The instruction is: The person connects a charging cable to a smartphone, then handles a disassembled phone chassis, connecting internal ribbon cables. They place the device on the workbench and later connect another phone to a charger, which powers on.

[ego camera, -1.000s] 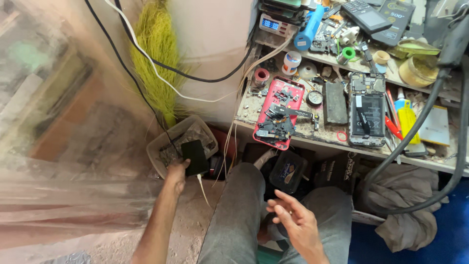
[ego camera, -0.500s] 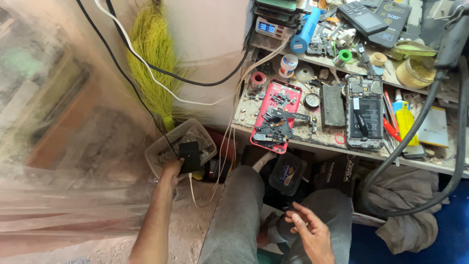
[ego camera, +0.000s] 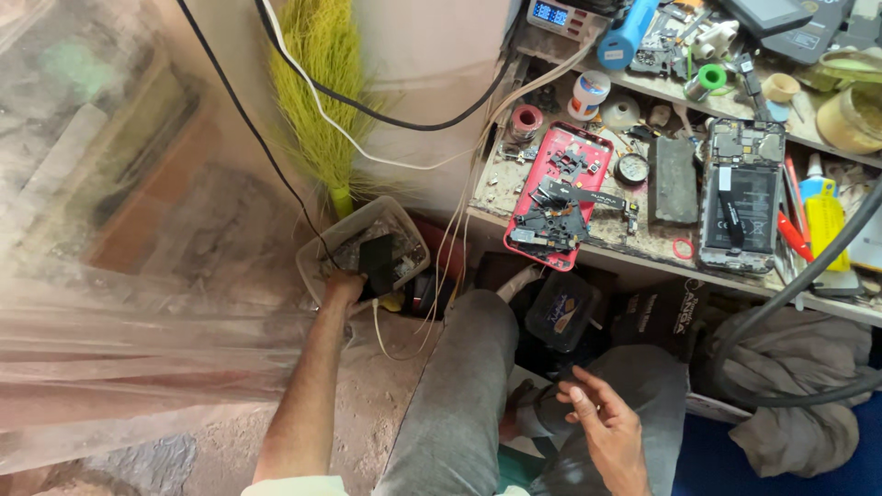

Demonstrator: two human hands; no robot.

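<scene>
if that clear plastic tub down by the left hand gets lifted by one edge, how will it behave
The clear plastic tub looks thin-walled, so it would likely flex under the left hand. It seems packed with dark scrap parts, so it is probably heavy on that side and apt to tip or spill.

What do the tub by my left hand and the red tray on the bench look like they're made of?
The tub looks like thin translucent plastic: cloudy walls, its contents showing through, scuffed and dusty. The left hand reaches into it at a black piece, likely matte plastic, though hard to tell. The red tray looks like moulded plastic or silicone, with rounded corners, even colour and a dull sheen.
</scene>
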